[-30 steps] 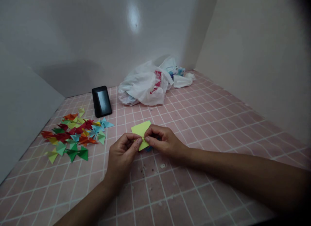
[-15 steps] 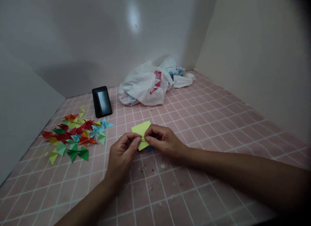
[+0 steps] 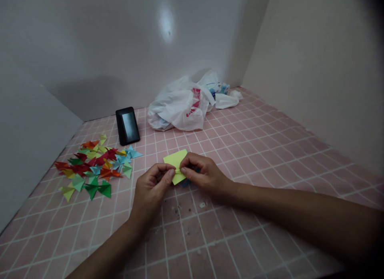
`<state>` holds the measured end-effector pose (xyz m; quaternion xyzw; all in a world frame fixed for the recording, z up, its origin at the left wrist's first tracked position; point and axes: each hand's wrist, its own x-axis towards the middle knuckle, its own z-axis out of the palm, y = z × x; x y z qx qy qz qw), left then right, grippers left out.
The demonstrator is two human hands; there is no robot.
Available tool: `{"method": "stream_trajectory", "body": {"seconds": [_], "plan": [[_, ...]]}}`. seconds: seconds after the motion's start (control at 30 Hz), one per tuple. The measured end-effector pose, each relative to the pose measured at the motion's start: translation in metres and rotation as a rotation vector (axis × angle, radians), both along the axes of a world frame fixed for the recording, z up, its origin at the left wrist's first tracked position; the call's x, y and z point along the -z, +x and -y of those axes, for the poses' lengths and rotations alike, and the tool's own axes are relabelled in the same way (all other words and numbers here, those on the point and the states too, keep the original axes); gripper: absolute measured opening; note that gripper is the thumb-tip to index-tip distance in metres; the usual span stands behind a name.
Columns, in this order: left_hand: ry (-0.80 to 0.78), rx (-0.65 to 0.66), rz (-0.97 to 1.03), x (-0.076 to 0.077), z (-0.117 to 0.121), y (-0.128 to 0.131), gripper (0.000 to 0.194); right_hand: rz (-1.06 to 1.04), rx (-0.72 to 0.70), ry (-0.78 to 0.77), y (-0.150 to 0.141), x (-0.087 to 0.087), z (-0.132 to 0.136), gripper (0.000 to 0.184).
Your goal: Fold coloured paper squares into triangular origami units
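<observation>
Between my two hands is a small, narrow fold of yellow paper (image 3: 178, 171), largely covered by the fingertips. My left hand (image 3: 154, 185) pinches its left end with thumb and forefinger. At the right end, my right hand (image 3: 204, 174) pinches it the same way. Just behind and beneath the fingers are yellow paper squares (image 3: 174, 157), with a bit of blue paper (image 3: 185, 183) showing under their near edge. To the left, a spread of folded paper shapes (image 3: 93, 163) in red, orange, yellow, green and light blue lies on the pink tiles.
A black phone-like device (image 3: 128, 127) leans near the back wall. Crumpled white plastic bags (image 3: 180, 105) with red and blue print lie at the back middle. Walls border the pink tiled surface (image 3: 255, 151) at the left, back and right. Small specks lie on the near tiles.
The whole view has shifted slightly, so everything sits a little further right. Both hands keep their pinch on the yellow paper, with only a tiny movement of the fingers.
</observation>
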<state>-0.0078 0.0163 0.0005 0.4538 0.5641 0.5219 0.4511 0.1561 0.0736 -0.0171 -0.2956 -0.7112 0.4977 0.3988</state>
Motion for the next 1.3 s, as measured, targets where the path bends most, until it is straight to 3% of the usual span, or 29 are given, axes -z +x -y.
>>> {"method": "stream_trajectory", "body": {"seconds": [0.4,0.77,1.0,1.3], "plan": [[-0.023,-0.036,0.018,-0.0003,0.0,0.0014,0.016,-0.039,-0.028,-0.078,0.0001,0.0004,-0.0002,0.009],[-0.036,-0.022,-0.039,0.0028,0.0,-0.0007,0.018,-0.004,-0.003,-0.015,-0.0008,0.0029,-0.0023,0.009],[-0.008,0.009,-0.168,0.0031,0.0,-0.0033,0.018,0.009,-0.021,0.107,-0.0005,0.0033,-0.0025,0.01],[-0.003,-0.011,-0.157,0.0046,-0.0018,-0.0019,0.017,0.018,-0.028,0.097,-0.0005,0.0032,-0.0023,0.01]]}}
